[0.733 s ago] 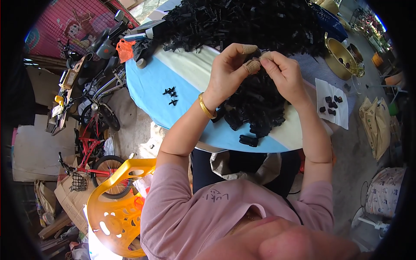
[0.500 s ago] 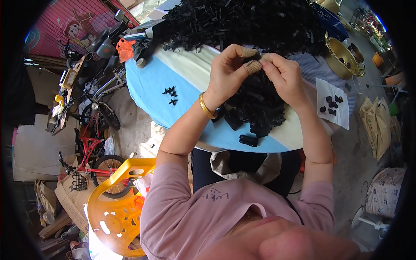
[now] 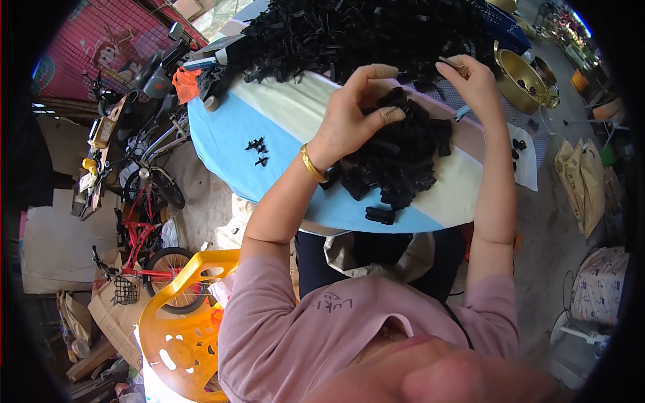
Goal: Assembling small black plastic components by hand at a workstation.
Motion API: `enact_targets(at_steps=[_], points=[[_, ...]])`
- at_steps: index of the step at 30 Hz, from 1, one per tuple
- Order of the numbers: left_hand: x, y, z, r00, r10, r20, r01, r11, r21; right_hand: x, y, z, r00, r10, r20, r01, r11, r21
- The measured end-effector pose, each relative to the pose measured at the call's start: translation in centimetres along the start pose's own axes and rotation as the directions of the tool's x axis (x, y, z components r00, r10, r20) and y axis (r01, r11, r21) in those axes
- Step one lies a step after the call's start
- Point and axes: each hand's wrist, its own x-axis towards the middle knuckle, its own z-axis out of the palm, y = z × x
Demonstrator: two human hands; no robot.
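Note:
My left hand hovers over the near side of a small pile of black plastic pieces. Beige tape wraps its thumb and forefinger, which stand apart with nothing visible between them. My right hand is raised at the front edge of a big heap of black pieces. Its fingers are pinched together, and a small dark thing shows at their tips, too small to name. One black piece lies by the table's near edge. A few small black bits rest on the blue stripe to the left.
The striped tablecloth covers a round table. A white sheet with several dark pieces and a gold-coloured pot are at the right. An orange plastic bag sits at the left edge. A yellow chair and a red bicycle stand left.
My hands were together over the pile, fingertips meeting. Now they are apart: my right hand has moved up and right towards the big heap, and my left finger and thumb have spread.

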Motion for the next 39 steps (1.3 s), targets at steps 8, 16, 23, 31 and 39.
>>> enact_targets(at_steps=[8, 16, 23, 31, 39], points=[[0.0, -0.9, -0.6, 0.952, 0.043, 0.303, -0.127, 0.957, 0.262, 1.7, 5.3, 3.9, 0.959, 0.180, 0.220, -0.039, 0.849, -0.527], [0.8, -1.3, -0.7, 0.977, 0.202, -0.065, -0.159, 0.900, 0.406, 0.7, 0.7, 1.9, 0.885, 0.265, 0.382, -0.420, 0.807, 0.414], [0.5, -1.5, -0.1, 0.925, 0.380, 0.022, -0.312, 0.723, 0.617, -3.0, -5.8, 4.0, 0.883, 0.097, 0.460, -0.325, 0.833, 0.448], [0.5, -1.4, -0.6, 1.000, -0.006, -0.018, -0.001, 0.924, -0.383, -3.7, -5.8, 4.3, 0.946, -0.248, 0.209, 0.063, 0.773, 0.632], [0.4, -2.0, -0.8, 0.990, -0.064, -0.123, 0.047, 0.990, -0.132, -5.3, -7.7, 3.4, 0.934, -0.348, 0.083, 0.272, 0.841, 0.468]])
